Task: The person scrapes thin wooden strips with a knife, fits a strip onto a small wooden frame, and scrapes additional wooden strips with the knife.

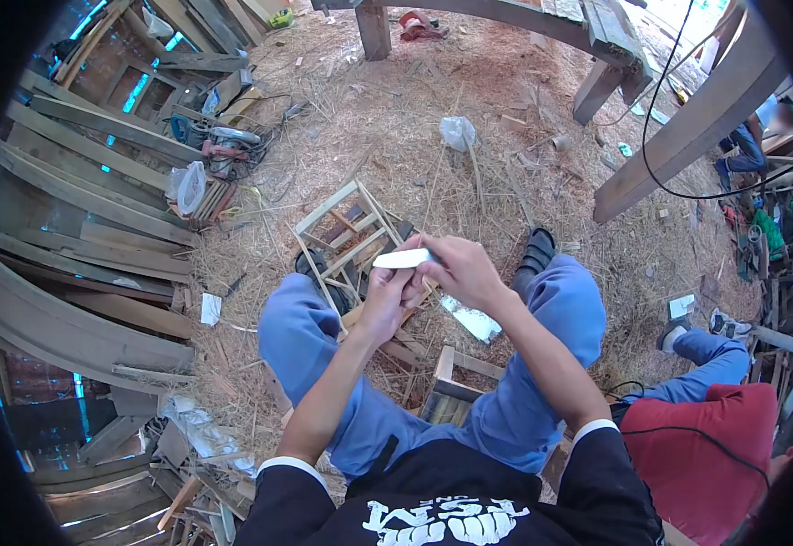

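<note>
Both of my hands meet in front of my knees, around a small white object (403,259) with a dark end. My left hand (385,300) has its fingers wrapped beneath it. From the right, my right hand (464,270) pinches its dark end. What exactly the object is, I cannot make out. Just beyond my left hand, a light wooden frame (313,221) lies tilted on the ground near my foot. A shiny silvery sheet (471,320) lies below my right hand. Between my legs stands a wooden box-like piece (448,387).
Straw and shavings cover the ground. Planks (87,318) and a circular saw (230,150) are at the left. A wooden post (687,127) with a black cable rises at the right. A co-worker in red (701,455) sits close on my right; another person (747,146) is farther off.
</note>
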A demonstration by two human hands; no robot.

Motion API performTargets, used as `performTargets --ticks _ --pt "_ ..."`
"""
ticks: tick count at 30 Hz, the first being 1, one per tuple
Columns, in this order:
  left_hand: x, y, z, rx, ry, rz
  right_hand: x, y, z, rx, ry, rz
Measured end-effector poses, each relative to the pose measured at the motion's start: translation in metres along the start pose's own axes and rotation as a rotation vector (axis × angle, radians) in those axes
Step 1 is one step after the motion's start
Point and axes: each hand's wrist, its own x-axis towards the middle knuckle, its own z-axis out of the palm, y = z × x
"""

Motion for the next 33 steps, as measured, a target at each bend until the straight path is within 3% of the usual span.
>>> performTargets --ticks 9,20,23,26,30,33 --pt "-0.001 0.008 -0.001 -0.002 0.018 -0.11 -0.002 0.016 0.002 -0.113 0.014 -0.081" --pt "-0.001 0.013 0.001 -0.053 -0.014 -0.081 0.005 0.022 -0.005 -0.17 0.055 -0.107" --pt "0.0 0.01 -0.006 -0.055 -0.004 -0.084 0.005 0.021 -0.009 -0.162 0.042 -0.059" --pt "-0.012 0.008 0.001 -0.016 -0.057 -0.109 0.011 0.038 -0.013 -0.168 0.295 0.148" --pt "-0.013 0.003 0.005 0.028 -0.022 -0.088 0.015 0.035 -0.034 -0.123 0.27 0.159" --pt "-0.004 0.006 -0.004 -0.04 -0.065 -0.066 0.004 0.018 -0.014 -0.203 0.088 0.03"
